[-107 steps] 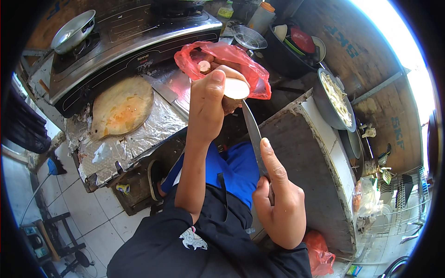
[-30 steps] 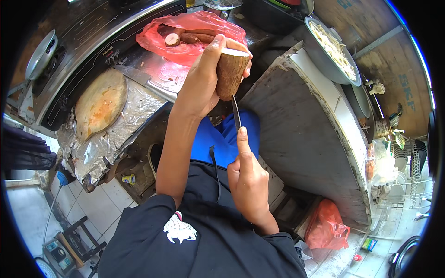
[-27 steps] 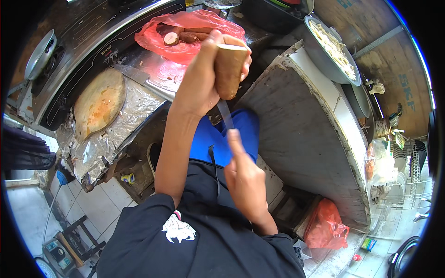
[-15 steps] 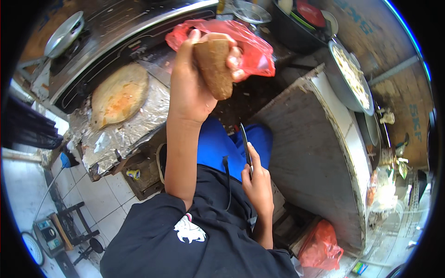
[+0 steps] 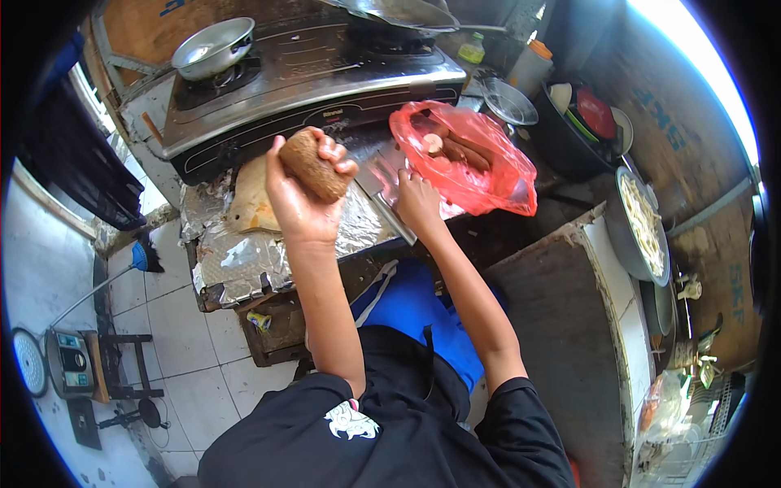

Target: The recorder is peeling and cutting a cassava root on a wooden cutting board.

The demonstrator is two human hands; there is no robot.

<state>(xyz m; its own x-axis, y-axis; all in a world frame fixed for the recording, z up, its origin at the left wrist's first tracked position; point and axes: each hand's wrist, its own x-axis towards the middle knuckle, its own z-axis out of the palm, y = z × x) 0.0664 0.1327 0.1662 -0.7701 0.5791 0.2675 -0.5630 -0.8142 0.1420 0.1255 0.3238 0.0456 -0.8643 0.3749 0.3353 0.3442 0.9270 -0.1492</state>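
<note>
My left hand [image 5: 305,183] is closed around a thick, brown, rough-skinned chunk of cassava [image 5: 313,165], raised above the cutting board. Part of the round wooden cutting board [image 5: 250,199] shows behind that wrist, on a foil-covered worktop [image 5: 232,256]. My right hand [image 5: 417,203] reaches down to the worktop beside a red plastic bag [image 5: 508,179]. Its fingers point downward and are partly hidden, so whether they hold anything is unclear. Next to it lies a shiny metal strip [image 5: 393,218]. Inside the open bag are several brown roots [image 5: 468,153], one showing a pale cut end.
Behind the worktop stands a gas stove [image 5: 317,69] with a metal pan [image 5: 213,49] on its left burner and a wok [image 5: 399,12] on its right. To the right, a basin [image 5: 661,256] holds pale strips. A low grey partition [image 5: 561,317] rises beside my right arm.
My right hand has moved from my lap, where it held a knife, up to the worktop by the bag. My left hand, still holding the cassava, appears further left, away from the bag. The view has shifted.
</note>
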